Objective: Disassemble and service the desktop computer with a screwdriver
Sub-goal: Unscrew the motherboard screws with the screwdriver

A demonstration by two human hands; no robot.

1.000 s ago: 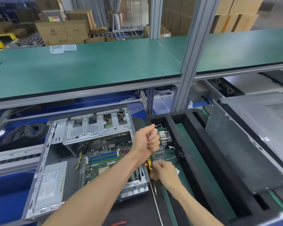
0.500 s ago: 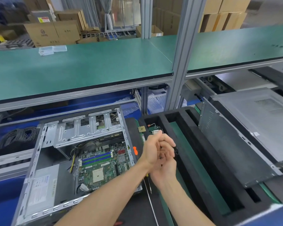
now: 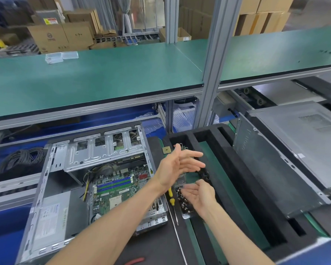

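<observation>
Right now your left hand [image 3: 177, 166] and right hand [image 3: 200, 195] are spread and hold nothing, above the screwdriver [image 3: 172, 204], beside the open computer case [image 3: 96, 180]

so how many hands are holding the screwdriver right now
0. The left hand is open above the foam tray, the right hand open below it; the screwdriver lies beside the case.

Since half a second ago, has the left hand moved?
Yes. The left hand has opened and parted from the right hand, rising toward the foam tray's far end.
</observation>
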